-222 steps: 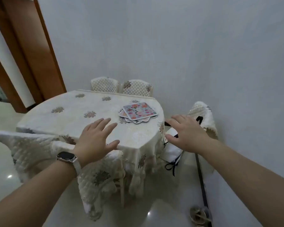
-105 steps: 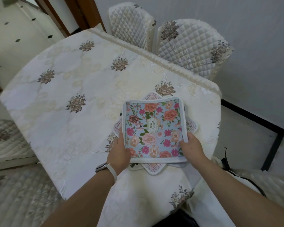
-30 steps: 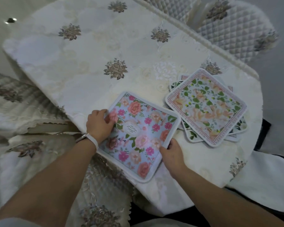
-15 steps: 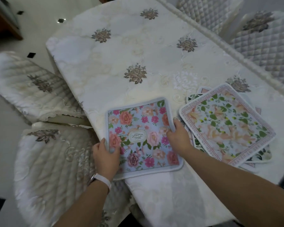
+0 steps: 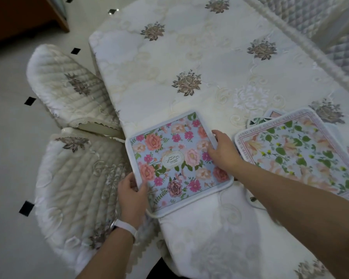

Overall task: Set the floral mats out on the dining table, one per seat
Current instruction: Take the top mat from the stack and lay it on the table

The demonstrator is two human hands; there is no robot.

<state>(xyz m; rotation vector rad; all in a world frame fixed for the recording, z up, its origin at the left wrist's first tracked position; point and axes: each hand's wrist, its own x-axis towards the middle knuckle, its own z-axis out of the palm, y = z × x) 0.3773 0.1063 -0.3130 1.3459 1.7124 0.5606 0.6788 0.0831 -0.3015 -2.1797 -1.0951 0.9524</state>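
A square blue mat printed with pink and peach flowers (image 5: 179, 162) lay at the near-left corner of the desk (image 5: 199, 57), which was draped in a cream cloth embroidered with brown blossoms. One corner of the mat hung just past the desk's edge, above the nearer of 2 quilted cream chairs (image 5: 73, 184). The left hand (image 5: 132, 195) pinched that overhanging corner between thumb and fingers; the right hand (image 5: 223, 151) pressed flat and spread on the mat's right edge, gripping nothing. Just beside it sat the remaining stack — a white square mat with green leaves and peach blooms (image 5: 298, 152) on top, with at least 2 more corners peeking from under it.

By my reckoning this was the first mat being squared up before the nearer chair. Next, I would expect both hands to let go, then lift the top mat from the stack and carry it up the desk to the farther quilted chair (image 5: 69, 87) — taking 1 mat only.
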